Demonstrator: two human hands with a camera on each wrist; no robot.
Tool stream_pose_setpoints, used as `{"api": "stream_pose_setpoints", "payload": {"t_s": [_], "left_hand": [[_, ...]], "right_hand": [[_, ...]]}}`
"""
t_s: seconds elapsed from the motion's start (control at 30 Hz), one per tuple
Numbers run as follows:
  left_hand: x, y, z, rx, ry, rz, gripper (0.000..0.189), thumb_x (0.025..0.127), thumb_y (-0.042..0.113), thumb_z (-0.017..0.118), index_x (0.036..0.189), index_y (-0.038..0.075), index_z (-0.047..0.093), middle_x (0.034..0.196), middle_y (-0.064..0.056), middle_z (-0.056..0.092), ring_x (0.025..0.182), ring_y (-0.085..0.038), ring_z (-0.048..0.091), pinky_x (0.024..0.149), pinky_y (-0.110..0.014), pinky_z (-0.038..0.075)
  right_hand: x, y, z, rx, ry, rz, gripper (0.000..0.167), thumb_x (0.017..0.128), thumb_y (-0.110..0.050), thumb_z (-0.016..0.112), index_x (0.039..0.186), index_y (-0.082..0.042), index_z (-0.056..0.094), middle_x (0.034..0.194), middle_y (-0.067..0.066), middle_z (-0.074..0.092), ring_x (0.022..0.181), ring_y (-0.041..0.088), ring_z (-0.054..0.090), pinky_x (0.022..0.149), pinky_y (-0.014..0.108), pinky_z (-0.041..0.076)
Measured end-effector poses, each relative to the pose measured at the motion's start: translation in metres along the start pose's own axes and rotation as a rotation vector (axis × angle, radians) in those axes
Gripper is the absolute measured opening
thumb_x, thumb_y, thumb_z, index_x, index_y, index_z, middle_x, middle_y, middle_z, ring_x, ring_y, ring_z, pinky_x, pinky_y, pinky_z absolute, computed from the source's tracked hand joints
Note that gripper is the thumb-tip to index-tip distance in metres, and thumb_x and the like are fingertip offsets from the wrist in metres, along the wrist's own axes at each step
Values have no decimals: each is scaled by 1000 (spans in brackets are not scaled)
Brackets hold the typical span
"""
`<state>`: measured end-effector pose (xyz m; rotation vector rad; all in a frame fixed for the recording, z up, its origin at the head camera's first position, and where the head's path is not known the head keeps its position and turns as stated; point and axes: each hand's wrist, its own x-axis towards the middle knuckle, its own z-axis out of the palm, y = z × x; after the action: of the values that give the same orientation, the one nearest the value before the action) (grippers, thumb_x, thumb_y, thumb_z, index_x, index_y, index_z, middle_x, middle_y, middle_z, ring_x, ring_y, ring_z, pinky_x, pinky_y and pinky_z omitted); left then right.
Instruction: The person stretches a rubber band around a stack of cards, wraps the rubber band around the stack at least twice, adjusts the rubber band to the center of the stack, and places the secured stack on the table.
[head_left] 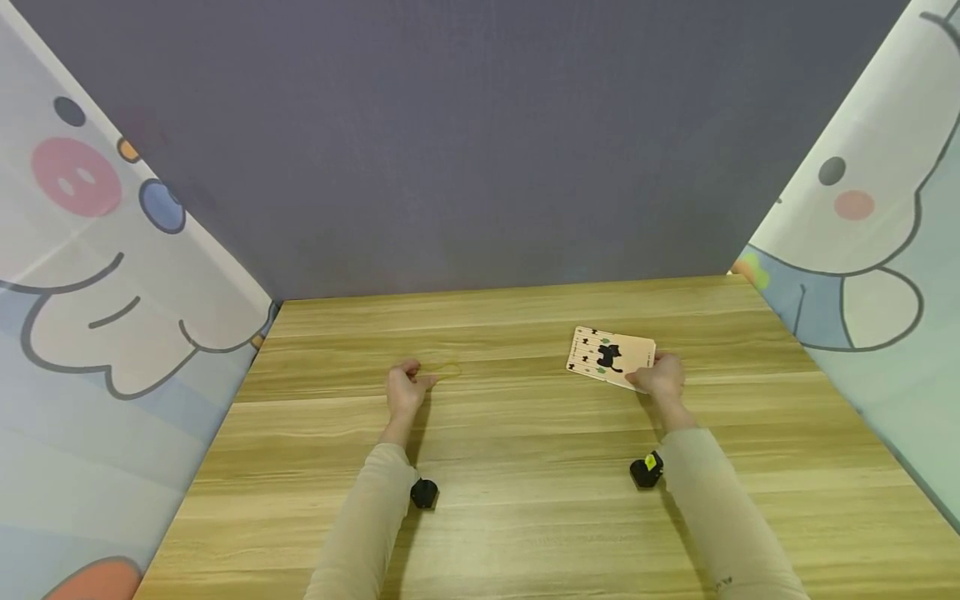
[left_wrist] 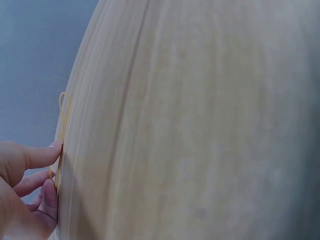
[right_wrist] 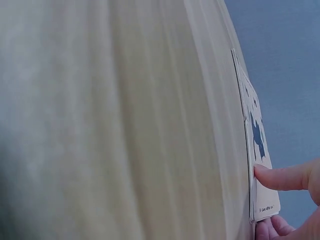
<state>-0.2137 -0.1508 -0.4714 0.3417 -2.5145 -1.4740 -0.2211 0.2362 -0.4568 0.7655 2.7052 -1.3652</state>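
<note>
A thin yellow rubber band (head_left: 447, 369) lies at the left of the wooden table, its loop reaching out to the right of my left hand (head_left: 407, 387). In the left wrist view, the thumb and fingers of that hand (left_wrist: 30, 185) pinch the band (left_wrist: 64, 117) close to the tabletop. Over on the right, my right hand (head_left: 662, 379) grips the near right corner of a small stack of cream cards (head_left: 588, 354) printed with a black cat. The right wrist view has the thumb on top of the cards (right_wrist: 256, 130) and the other fingers at their lower edge.
The light wooden table (head_left: 517, 467) ends at a dark grey panel (head_left: 480, 150) at the back. Cartoon-printed curtains (head_left: 112, 308) flank it on both sides. A black wrist camera (head_left: 424, 493) hangs at the left sleeve, another black camera (head_left: 646, 472) at the right.
</note>
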Motion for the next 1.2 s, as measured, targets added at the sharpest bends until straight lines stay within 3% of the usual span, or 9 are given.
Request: {"api": "stream_pose_setpoints", "payload": {"t_s": [0.2, 0.37, 0.57, 0.8, 0.97, 1.1, 1.2], "left_hand": [[0, -1, -1, -2, 9, 9, 31, 68, -2, 73, 95, -12, 61, 97, -23, 59, 79, -28, 49, 68, -34, 43], [0, -1, -3, 12, -4, 6, 18, 70, -2, 71, 84, -11, 63, 83, -21, 61, 68, -23, 53, 60, -28, 46], [1, -2, -4, 103, -2, 44, 8, 73, -1, 69, 72, -8, 65, 69, -16, 62, 59, -21, 54, 52, -25, 46], [3, -3, -3, 276, -26, 42, 10, 77, 5, 67, 70, -2, 67, 70, -11, 60, 67, -23, 54, 53, -30, 45], [2, 2, -5, 269, -10, 40, 10, 79, 1, 62, 71, -3, 67, 75, -14, 64, 68, -26, 57, 52, -31, 46], [-1, 6, -7, 237, -9, 50, 9, 81, -2, 60, 74, -4, 66, 79, -18, 64, 66, -27, 59, 51, -29, 48], [-2, 9, -8, 217, 4, 76, 9, 81, 1, 62, 78, -6, 65, 81, -20, 63, 68, -28, 59, 55, -31, 50]], "right_hand": [[-4, 1, 2, 54, 11, -39, 65, 69, 4, 68, 123, 18, 33, 114, 34, 43, 102, 43, 44, 87, 48, 40], [-9, 0, 3, 104, 38, -85, 72, 68, 8, 66, 126, 16, 22, 116, 36, 38, 106, 46, 39, 91, 49, 36], [-13, -1, 3, 87, 80, -132, 77, 67, 6, 67, 127, 14, 20, 117, 39, 37, 108, 48, 37, 93, 51, 33], [-15, 0, 4, 155, 75, -157, 75, 69, 9, 66, 129, 13, 21, 119, 37, 41, 106, 45, 44, 88, 47, 41], [-16, 1, 3, 210, 48, -168, 72, 73, 9, 64, 132, 11, 24, 120, 35, 42, 107, 43, 45, 86, 44, 44], [-17, 2, 1, 216, 38, -175, 69, 74, 7, 64, 132, 10, 26, 118, 32, 43, 105, 40, 46, 75, 28, 50], [-17, 1, 1, 202, 47, -178, 69, 74, 7, 65, 132, 10, 28, 115, 30, 44, 103, 38, 47, 63, 14, 47]]}}
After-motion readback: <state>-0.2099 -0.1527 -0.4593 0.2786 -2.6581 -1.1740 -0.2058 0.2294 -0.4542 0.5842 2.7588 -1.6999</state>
